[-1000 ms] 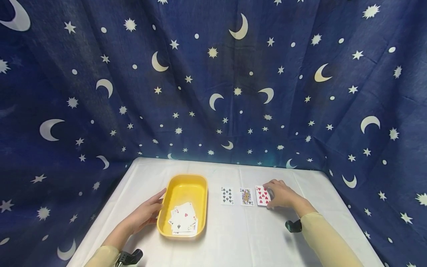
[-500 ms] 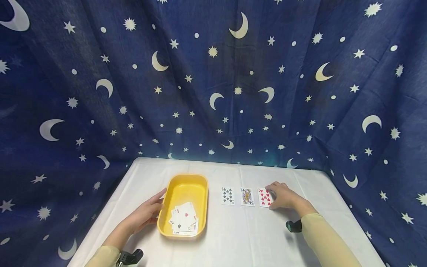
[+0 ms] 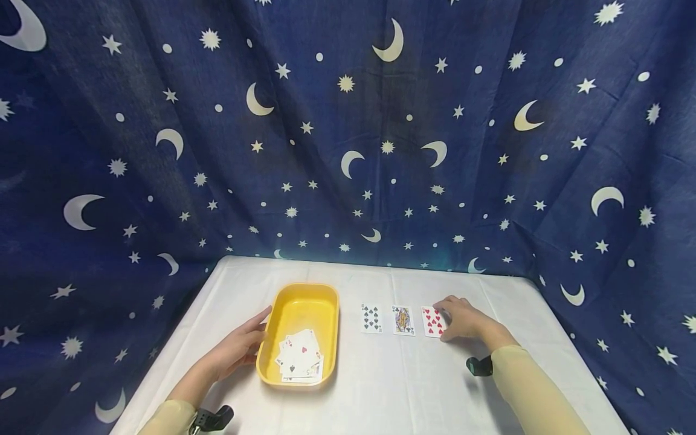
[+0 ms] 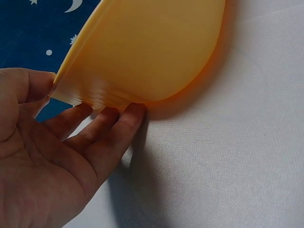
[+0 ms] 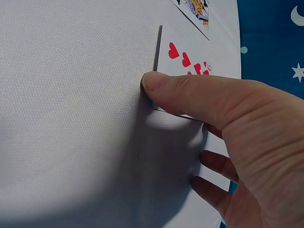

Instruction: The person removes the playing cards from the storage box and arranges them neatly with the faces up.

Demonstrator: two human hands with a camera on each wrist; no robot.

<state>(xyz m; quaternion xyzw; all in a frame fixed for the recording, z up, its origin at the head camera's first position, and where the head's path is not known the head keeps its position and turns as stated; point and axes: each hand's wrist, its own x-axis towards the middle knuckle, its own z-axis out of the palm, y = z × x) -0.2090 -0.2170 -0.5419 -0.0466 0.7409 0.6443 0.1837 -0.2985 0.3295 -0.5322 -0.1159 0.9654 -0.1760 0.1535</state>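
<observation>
A dark-blue curtain [image 3: 326,121] printed with pale moons [image 3: 397,47], stars [image 3: 346,83] and dots [image 3: 319,57] hangs in folds before me and along both sides of my creased, white-clothed table [image 3: 380,386].

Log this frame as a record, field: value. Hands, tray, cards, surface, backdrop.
left hand: fingertips touching outer side of yellow tray
right hand: holding heart card
row order, left to right in head view: spotted black card, picture card, heart card; all face up
in tray: messy card pile, near end
surface: white tablecloth
backdrop: dark blue curtain
</observation>
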